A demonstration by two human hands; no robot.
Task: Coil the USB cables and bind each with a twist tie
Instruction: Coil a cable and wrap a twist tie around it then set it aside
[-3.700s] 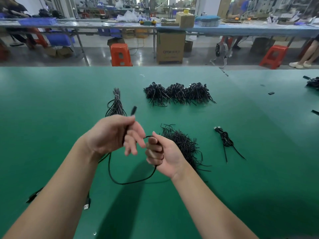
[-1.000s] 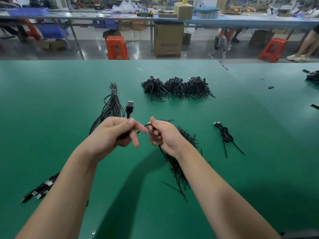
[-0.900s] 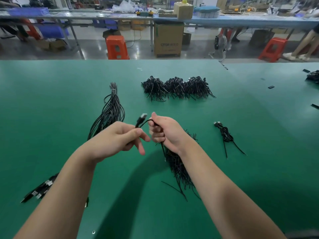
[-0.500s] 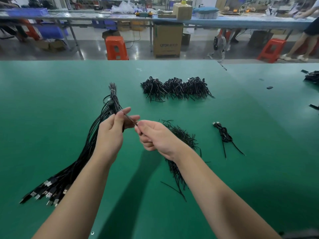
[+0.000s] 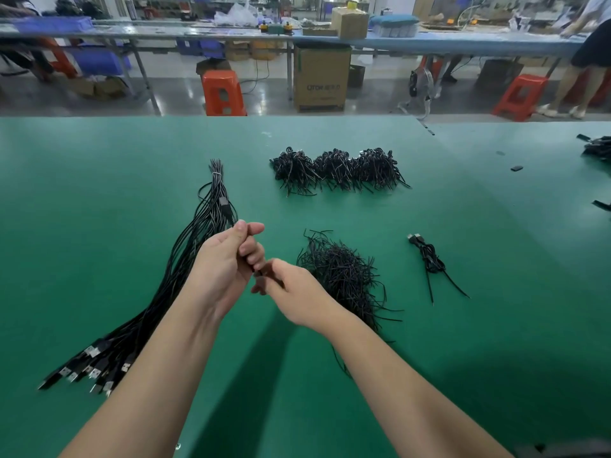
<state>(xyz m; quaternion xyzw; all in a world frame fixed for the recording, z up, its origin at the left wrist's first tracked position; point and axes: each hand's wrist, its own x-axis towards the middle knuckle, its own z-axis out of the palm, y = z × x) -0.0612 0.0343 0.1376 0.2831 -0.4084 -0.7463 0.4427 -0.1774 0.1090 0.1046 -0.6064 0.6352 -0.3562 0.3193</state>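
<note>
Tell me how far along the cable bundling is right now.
Done: a row of bound coils at the back of the green table and one tied cable on the right. In hand: left hand and right hand hold a coiled cable between them. Left: the long bunch of straight cables; loose twist ties remain.

orange stool (image 5: pixel 223 92), cardboard box (image 5: pixel 321 77) beyond green table (image 5: pixel 99 180)

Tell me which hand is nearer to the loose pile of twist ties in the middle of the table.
Right. The right hand sits just left of the loose twist tie pile, almost beside it. The left hand is farther left, beyond the right hand.
</note>
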